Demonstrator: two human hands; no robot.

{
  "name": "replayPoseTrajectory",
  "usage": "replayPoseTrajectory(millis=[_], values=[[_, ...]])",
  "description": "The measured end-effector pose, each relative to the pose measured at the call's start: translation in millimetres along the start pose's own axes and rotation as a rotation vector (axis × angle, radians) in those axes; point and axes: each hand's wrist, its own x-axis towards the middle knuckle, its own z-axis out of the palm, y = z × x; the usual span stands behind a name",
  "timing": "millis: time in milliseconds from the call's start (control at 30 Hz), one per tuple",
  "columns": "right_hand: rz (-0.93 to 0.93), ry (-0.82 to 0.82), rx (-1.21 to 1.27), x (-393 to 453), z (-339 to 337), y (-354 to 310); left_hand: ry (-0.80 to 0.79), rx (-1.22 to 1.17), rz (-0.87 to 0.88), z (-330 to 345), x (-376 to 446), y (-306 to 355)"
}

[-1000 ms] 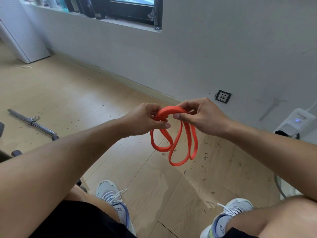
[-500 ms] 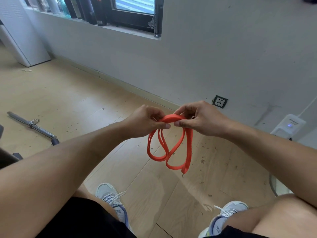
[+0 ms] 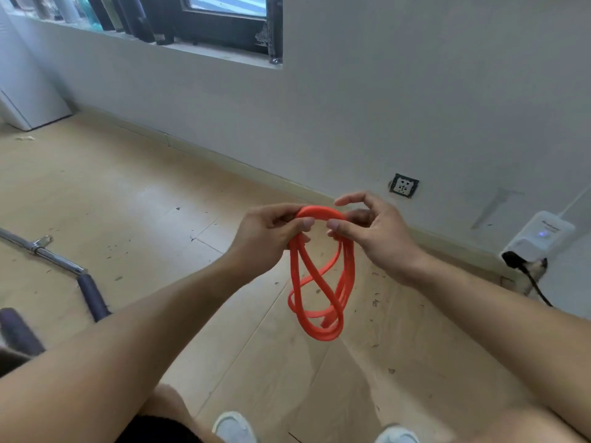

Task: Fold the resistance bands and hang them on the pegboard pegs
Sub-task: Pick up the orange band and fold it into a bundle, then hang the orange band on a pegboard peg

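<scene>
Above bare floor (image 3: pixel 134 199), both hands' grips pinch the looped band (image 3: pixel 319 276).

The orange band (image 3: pixel 323 282) hanging below the fingers (image 3: pixel 307 222) looks like smooth matte rubber, no shine at all. Floor (image 3: pixel 128 193) under it is pale wood-look planks, low sheen, pretty scuffed and speckled. Off to the left of the fingers, the bar (image 3: pixel 41 251) is glossy chrome metal. Wall (image 3: pixel 383 91) beyond is flat matte paint.
</scene>
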Motion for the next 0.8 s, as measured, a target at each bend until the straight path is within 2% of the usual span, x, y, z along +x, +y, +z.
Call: replayPoseTrajectory(millis=[100, 233, 333, 400, 533, 800], values=[[0.114, 0.014, 0.146, 26.8, 4.1, 42.8, -0.008, -0.045, -0.069, 8.8, 31.6, -33.5], [0.239, 0.081, 0.120, 68.5, 1.9, 84.7, 0.021, -0.018, -0.176, 23.4, 78.6, -70.9], [0.280, 0.149, 0.076, 96.0, -10.7, 80.8, 0.029, 0.008, -0.242, 35.2, 107.7, -70.8], [0.299, 0.192, 0.061, 108.9, -30.5, 52.2, 0.058, -0.009, -0.243, 41.0, 122.8, -45.1], [0.393, 0.281, 0.120, 115.5, -88.2, -53.2, 0.031, 0.036, -0.207, 41.8, 144.6, 62.3], [0.362, 0.369, 0.102, 113.8, -220.4, -346.2, -0.043, 0.010, -0.196, 31.0, 183.8, 378.9]])
